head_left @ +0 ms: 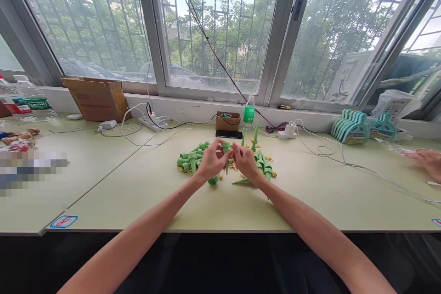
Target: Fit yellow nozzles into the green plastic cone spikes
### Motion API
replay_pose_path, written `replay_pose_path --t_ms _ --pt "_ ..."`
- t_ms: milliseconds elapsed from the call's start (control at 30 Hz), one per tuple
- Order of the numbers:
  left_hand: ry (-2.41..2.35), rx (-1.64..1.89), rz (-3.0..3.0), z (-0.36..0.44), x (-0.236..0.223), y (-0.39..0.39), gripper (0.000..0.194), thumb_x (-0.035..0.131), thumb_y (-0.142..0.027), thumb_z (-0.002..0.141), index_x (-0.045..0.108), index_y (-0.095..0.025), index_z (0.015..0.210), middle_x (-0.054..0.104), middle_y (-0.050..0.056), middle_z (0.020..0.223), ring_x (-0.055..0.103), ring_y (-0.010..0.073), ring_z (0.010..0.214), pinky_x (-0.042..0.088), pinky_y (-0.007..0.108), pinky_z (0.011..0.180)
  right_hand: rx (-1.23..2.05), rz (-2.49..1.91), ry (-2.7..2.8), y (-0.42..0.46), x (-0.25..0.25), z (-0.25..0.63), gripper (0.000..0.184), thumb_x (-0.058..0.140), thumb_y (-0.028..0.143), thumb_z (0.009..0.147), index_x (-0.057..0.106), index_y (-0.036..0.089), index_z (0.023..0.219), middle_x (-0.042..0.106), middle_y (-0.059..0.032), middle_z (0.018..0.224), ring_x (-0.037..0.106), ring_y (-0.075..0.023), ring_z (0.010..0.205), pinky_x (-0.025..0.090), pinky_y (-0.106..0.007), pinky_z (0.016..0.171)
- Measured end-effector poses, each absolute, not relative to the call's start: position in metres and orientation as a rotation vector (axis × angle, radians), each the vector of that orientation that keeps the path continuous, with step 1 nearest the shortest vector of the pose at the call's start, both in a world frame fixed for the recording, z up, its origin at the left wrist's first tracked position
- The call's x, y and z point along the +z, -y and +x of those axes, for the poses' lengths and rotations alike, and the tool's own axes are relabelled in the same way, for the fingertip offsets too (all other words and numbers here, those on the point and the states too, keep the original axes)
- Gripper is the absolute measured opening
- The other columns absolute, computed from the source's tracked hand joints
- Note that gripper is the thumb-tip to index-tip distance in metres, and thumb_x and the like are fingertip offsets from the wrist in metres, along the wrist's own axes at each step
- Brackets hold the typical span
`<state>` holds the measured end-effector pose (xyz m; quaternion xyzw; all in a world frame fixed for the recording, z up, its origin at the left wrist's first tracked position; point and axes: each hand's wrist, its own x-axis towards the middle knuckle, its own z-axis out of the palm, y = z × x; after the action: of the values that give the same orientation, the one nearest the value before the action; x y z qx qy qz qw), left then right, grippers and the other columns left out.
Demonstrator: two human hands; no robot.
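My left hand (212, 161) is closed round a green plastic plant-watering spike (226, 148), holding it upright with the cap end up and the point down. Close against it, my right hand (244, 161) is pinched at the spike's right side; whatever sits between those fingertips is too small to make out. Left of my hands lies a pile of green caps and spike parts (193, 158). More green spikes (264, 165) lie to the right, and one spike stands point up (255, 138). Small yellow pieces (274, 174) are scattered among them.
Behind the parts are a black phone (228, 134), a small cardboard box (227, 122) and a green-labelled bottle (249, 112). Power strips (153, 122) and white cables run along the window wall. Teal hanger-like items (350, 127) stand right, near another person's hand (427, 161). A carton (97, 99) stands left.
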<state>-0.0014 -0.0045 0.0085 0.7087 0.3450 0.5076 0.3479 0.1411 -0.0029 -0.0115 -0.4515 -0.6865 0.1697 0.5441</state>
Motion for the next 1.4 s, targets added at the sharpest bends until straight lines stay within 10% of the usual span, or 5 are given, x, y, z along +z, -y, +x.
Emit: replay_pose_path --t_ms 1400 --pt "-0.932 1.294 1.792 0.0006 0.0105 0.0065 0.038 0.071 -0.039 0.07 0.05 -0.021 0.095 0.054 -0.003 0.072 0.057 0.0101 0.046 0.045 0.02 0.037 0.406 -1.081 1.666 0.0044 -0.0133 0.1381 0.047 0.029 0.052 0.098 0.041 0.021 0.065 0.044 0.004 0.045 0.04 -0.011 0.044 0.031 -0.024 0.049"
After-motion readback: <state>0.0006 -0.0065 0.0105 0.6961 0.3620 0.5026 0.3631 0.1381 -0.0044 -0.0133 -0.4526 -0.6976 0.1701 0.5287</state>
